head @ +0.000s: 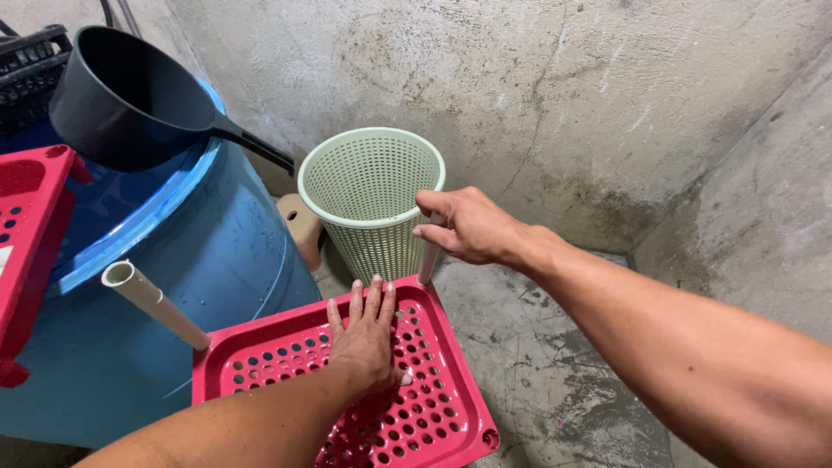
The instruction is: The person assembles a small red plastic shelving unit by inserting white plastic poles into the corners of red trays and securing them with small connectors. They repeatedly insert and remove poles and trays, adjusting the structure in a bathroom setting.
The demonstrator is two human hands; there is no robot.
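Note:
My left hand lies flat, fingers spread, on a red perforated plastic shelf tray low in the middle of the head view. My right hand grips the top of a white plastic tube that stands at the tray's far right corner. Another white tube sticks up tilted from the tray's far left corner.
A pale green mesh basket stands by the concrete wall behind the tray. A large blue drum at left carries a dark grey scoop. Another red tray is at the left edge. A tan stool sits between drum and basket.

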